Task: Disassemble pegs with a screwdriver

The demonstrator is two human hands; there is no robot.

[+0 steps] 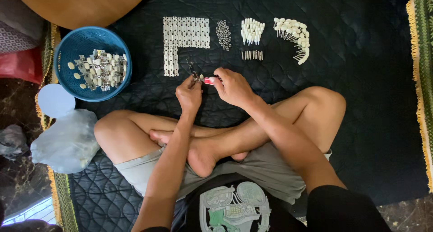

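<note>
Small assembly work over my crossed legs

My left hand (189, 93) pinches a small dark metal part (195, 73); my right hand (233, 86) grips a red-handled tool (209, 80) against it. Beyond them lie a flat block of silver metal plates (186, 32) and white plastic knobs (251, 30); left, a round blue plastic basket (76, 44).

Crumpled pale plastic bag (66, 141) at left mat edge, beside the knee

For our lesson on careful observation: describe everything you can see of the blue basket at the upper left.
The blue basket is round, apparently plastic, with a finely slotted wall and rim. It sits upright on the dark quilted mat, at its left edge, beside a pale round lid. Inside lies a loose heap of small metal parts with cream knobs. Neither hand touches it.
</note>
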